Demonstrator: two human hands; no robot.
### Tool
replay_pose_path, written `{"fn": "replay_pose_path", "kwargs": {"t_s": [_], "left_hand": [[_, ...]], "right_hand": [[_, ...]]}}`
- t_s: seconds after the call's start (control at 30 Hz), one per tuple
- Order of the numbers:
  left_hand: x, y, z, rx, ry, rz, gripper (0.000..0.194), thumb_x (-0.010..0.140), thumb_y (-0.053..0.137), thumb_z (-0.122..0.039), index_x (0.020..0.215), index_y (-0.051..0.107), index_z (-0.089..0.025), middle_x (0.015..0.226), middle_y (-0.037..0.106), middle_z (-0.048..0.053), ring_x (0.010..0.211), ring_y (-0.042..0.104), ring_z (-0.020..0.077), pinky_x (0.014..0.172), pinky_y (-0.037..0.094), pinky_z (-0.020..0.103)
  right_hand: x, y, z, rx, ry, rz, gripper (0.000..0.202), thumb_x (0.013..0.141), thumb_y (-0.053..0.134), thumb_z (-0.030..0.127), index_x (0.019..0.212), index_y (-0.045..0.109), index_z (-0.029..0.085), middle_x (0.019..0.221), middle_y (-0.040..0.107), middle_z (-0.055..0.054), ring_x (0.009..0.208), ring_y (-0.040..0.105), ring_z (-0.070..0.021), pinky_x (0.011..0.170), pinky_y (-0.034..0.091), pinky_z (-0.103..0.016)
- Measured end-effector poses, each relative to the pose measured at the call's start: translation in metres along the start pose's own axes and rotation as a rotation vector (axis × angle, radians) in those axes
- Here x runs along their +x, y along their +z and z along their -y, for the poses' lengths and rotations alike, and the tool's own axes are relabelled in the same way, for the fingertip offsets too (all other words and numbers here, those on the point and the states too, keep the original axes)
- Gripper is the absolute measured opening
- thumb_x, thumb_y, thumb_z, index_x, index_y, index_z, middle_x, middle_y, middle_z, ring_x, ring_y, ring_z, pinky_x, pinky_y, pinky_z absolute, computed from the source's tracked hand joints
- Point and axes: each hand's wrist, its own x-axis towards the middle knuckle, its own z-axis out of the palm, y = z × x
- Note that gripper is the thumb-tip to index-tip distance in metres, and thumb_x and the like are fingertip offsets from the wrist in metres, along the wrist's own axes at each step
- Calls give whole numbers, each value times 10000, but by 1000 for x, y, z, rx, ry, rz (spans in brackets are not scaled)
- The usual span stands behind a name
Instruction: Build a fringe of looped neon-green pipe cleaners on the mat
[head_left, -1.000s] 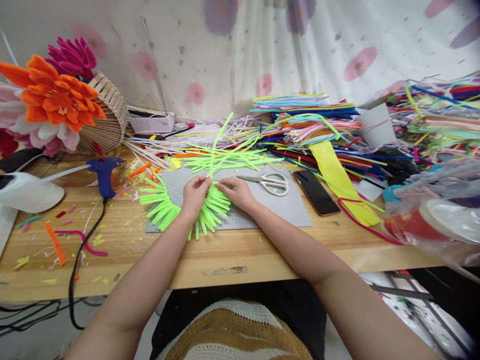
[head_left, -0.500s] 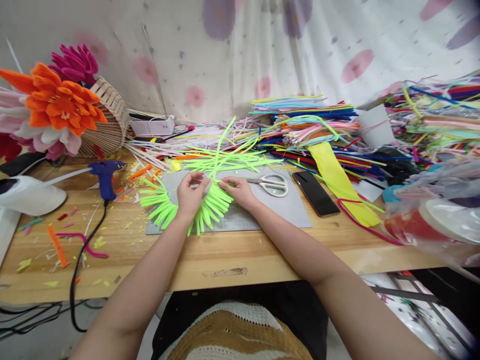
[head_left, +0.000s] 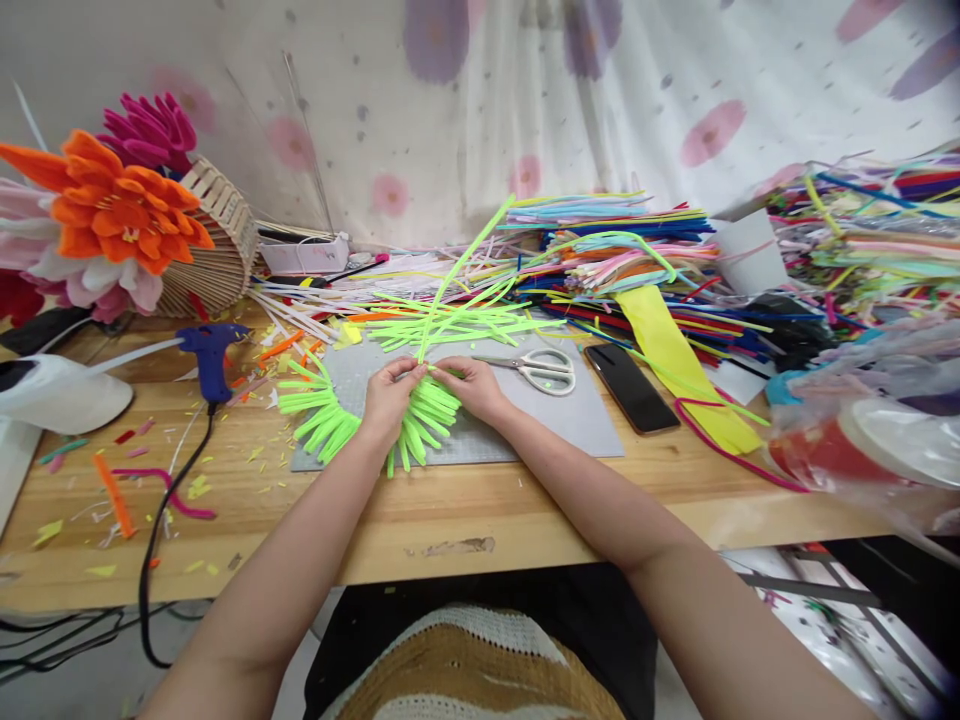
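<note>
A fringe of looped lime-green pipe cleaners (head_left: pixel 320 410) curves over the grey cutting mat (head_left: pixel 525 430). My left hand (head_left: pixel 391 398) pinches the fringe's upper right end, thumb and fingertips together. Close beside it, my right hand (head_left: pixel 469 386) pinches the same end; the fingertips of both hands nearly meet. From between them a long loose length of green pipe cleaner (head_left: pixel 469 250) rises up and to the right. Part of the fringe is hidden behind my left hand and wrist. Just right of my right hand lie white-handled scissors (head_left: pixel 547 371) on the mat.
Green pipe cleaners (head_left: pixel 465 325) lie behind the mat, with multicoloured bundles (head_left: pixel 630 255) farther right. A black phone (head_left: pixel 631 388) and a yellow strip (head_left: pixel 686 370) are on the right. On the left are a blue glue gun (head_left: pixel 210 360), its cord, coloured scraps and an orange flower (head_left: pixel 127 210).
My left hand has moved slightly right, its fingers closing at the fringe's end. The long green length has swung over to the right. My right hand has barely shifted.
</note>
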Motion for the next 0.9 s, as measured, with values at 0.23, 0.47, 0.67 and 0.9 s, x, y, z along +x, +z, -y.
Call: {"fn": "replay_pose_path", "kwargs": {"t_s": [0.23,0.47,0.67,0.9], "left_hand": [[-6,3,-10,-142,-206,60,312,444,784,-250,681,620,-131,557,613,-17,472,543,89,491,427,213],[-2,-1,-4,-109,-132,18,349,448,783,-306,714,632,-138,592,632,-14,498,557,97,518,439,223],[0,-4,-2,-4,-52,14,319,476,766,-337,688,632,-140,581,622,-17,505,548,93,523,422,212],[-3,-3,-10,-88,-255,73,308,470,765,-301,688,629,-132,543,611,-6,470,540,98,492,429,218]], "right_hand": [[-1,-2,4,110,74,51,274,752,523,377,789,679,154,801,674,-18,756,590,-139,687,425,-225],[-2,-6,3,0,5,85,300,796,474,376,815,685,163,826,675,-18,757,585,-141,687,420,-226],[-3,-6,2,-19,-13,74,298,801,473,363,810,694,163,823,680,-20,755,589,-145,686,416,-223],[-4,-5,0,-13,18,194,380,812,437,422,806,697,145,764,676,-9,714,578,-141,630,400,-205]]}}
